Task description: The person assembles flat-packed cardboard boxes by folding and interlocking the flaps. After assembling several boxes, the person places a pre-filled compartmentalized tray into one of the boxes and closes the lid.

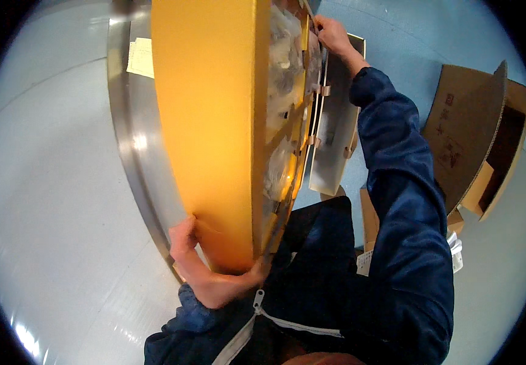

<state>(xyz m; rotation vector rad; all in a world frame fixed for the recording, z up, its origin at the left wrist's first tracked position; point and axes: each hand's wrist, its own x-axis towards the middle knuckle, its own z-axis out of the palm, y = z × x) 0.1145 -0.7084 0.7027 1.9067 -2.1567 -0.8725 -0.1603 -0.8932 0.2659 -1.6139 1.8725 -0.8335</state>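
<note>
A large yellow box [214, 121] stands tipped on its side in the middle of the view, and everything else sits around it. To the left of the box lies a pale grey table [50, 182] with a shiny metal rim [135, 152] that curves along the box's left face; a small cream paper note [141, 58] lies on that rim near the box's upper left corner. At the box's lower left corner the left hand [205, 267] presses against the yellow face, its fingers curled around the bottom edge and its thumb lying along the underside, so it grips the box from below. The open side of the box faces right and shows clear plastic bags [284, 67] packed inside, with tan flaps held by strips of tape. At the box's upper right corner the right hand [333, 33] is closed over the top edge of the box, fingers bent and hooked on it; whether it pinches a flap or only the edge cannot be told. Just right of the box a pale grey open panel or lid [336, 134] hangs down beside the dark blue sleeve [403, 201]. Well to the right of the box, an open brown carton [476, 128] stands on the blue floor [397, 36].
</note>
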